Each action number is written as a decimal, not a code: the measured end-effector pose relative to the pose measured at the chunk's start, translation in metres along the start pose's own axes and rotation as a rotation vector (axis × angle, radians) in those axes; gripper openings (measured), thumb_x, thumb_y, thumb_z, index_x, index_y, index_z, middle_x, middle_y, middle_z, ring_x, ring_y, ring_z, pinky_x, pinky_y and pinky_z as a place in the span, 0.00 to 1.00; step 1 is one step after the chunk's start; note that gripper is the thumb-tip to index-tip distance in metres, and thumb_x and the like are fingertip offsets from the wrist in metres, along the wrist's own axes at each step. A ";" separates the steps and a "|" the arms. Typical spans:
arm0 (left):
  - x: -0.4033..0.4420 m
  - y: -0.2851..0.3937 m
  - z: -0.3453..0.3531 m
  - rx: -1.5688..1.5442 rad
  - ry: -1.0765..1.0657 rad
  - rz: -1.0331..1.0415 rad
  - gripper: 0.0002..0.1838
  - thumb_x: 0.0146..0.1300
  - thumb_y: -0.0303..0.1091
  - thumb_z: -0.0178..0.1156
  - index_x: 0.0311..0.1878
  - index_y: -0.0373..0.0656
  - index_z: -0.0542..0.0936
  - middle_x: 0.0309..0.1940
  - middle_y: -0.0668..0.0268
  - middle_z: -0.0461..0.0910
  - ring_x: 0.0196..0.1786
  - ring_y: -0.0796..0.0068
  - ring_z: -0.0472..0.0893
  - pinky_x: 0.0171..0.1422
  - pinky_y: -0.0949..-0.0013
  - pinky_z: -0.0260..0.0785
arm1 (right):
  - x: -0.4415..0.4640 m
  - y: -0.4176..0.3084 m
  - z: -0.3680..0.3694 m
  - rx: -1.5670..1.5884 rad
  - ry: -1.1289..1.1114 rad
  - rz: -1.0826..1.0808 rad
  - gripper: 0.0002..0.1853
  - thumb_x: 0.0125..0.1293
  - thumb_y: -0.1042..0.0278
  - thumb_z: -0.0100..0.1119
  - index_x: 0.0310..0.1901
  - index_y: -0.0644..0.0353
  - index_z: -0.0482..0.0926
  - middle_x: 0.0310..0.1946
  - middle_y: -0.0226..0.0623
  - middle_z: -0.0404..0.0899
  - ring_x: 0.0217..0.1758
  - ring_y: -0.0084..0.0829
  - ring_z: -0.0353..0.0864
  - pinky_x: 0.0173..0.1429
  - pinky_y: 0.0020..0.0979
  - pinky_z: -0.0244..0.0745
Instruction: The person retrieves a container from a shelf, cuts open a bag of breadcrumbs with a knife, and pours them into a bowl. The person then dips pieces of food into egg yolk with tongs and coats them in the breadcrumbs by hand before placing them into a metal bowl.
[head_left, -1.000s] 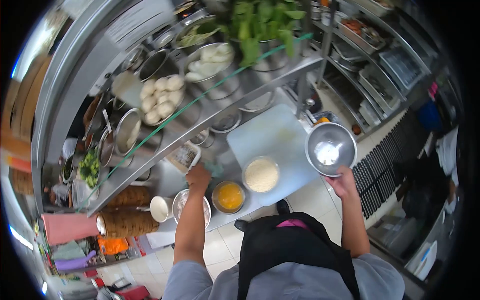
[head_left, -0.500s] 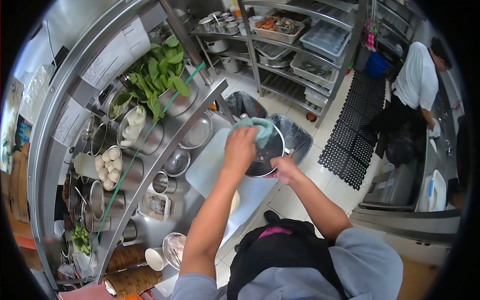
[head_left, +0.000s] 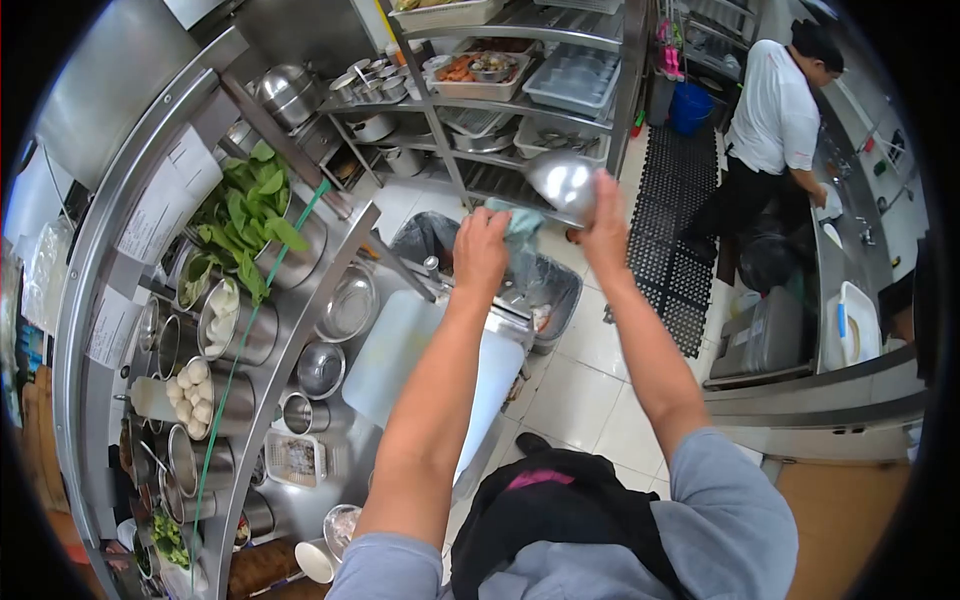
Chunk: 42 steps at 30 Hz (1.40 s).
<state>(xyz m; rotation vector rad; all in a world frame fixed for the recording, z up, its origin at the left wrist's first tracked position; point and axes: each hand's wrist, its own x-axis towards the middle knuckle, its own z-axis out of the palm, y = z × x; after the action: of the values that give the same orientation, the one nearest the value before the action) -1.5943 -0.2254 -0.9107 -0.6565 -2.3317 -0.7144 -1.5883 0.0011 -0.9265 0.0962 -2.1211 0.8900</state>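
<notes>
In the head view, our landmark is the pale, flat, rectangular plastic cutting board (head_left: 392, 352) on the stainless-steel bench (head_left: 345, 438). Just past the board's far end, our left hand (head_left: 481, 245) has its grip clamped on a thin, crumpled teal cloth (head_left: 523, 243), which hangs down. Farther right of the board, the grip of our right hand (head_left: 606, 232) is closed on the rim of a shiny, round silver metal bowl (head_left: 562, 180), raised in the air and tilted. We cannot tell whether cloth and bowl touch. Beyond the board, on the floor, we see a grey bin (head_left: 567, 290) lined with plastic. Left of the board, a white, rectangular, perforated plastic basket (head_left: 321, 460) sits on the bench. Well right of the board, a person in a white shirt (head_left: 771, 110) leans over a metal sink counter (head_left: 852, 262).
</notes>
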 end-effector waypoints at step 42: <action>-0.569 0.147 -0.365 0.715 0.301 -1.473 0.12 0.63 0.31 0.65 0.49 0.44 0.86 0.42 0.55 0.85 0.47 0.51 0.83 0.52 0.53 0.75 | -0.214 -0.087 0.143 0.535 -1.131 0.812 0.32 0.67 0.70 0.49 0.74 0.48 0.62 0.58 0.44 0.78 0.40 0.41 0.86 0.32 0.38 0.85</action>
<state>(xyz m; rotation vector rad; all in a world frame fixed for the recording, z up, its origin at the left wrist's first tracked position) -0.9651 -0.5008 -0.9977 1.4943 -2.2056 -0.3690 -1.5097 -0.2017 -1.0897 -0.0082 -2.9035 2.2859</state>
